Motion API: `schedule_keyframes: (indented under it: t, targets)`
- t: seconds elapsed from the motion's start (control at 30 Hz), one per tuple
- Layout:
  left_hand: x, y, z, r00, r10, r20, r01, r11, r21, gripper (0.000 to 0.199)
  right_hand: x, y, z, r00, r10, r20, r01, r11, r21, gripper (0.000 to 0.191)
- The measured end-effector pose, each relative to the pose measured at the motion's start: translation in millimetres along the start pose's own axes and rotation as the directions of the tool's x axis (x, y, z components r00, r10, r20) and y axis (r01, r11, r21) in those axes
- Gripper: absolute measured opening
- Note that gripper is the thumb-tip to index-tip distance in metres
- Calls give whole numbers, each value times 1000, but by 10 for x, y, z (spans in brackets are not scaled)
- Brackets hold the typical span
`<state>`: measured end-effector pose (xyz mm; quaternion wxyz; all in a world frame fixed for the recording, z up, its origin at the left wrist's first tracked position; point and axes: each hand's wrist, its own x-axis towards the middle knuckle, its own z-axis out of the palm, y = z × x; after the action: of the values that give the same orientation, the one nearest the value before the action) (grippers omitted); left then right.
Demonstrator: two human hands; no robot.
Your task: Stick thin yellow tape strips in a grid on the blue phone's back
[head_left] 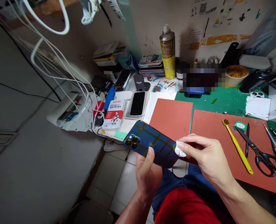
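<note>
A dark blue smartphone [155, 143] with a triple camera is held back side up, tilted above my lap. Yellowish lines cross its back in a grid. My left hand [147, 171] grips it from below, thumb on the near long edge and fingers hidden underneath. Between the thumb and fingers of my right hand [206, 154] is a small folded white wipe [180, 149]. The wipe touches the phone's right end, opposite the cameras.
Brown-red mats [172, 116] cover much of the bench. Scissors [259, 152] and a yellow brush [238, 147] lie at the right. A boxed battery [114, 114] and another phone [138, 103] lie left. A spray can [168, 53] stands behind; white cables [65, 65] hang left.
</note>
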<state>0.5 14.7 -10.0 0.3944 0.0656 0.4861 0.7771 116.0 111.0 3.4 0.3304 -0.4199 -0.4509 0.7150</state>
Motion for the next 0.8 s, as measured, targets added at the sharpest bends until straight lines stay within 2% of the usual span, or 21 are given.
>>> schedule_keyframes:
  t: [0.17,0.23,0.37,0.5,0.67,0.8]
  targets:
    - [-23,-6,-17,997,-77,28,75,995,59,35,6,-71,81,995,-99,13,99,995,-11,13]
    - [-19,21,-16,998,-67,8,66,997,37,35,-31,-40,54,997,-68,23,69,997,-33,16]
    - [19,80,-22,1000,-10,-27,11,1000,25,38,-123,105,-55,997,-10,-79,4,997,-80,22]
    - [26,63,12,995,71,-72,-67,996,61,32,-142,168,-10,995,9,-100,-4,999,48,19]
    - [-7,36,125,995,49,-91,-48,999,13,33,-195,243,119,952,-3,-307,62,982,181,18]
    - [-37,14,186,988,87,-128,-83,996,41,31,-230,284,165,941,7,-338,84,963,255,17]
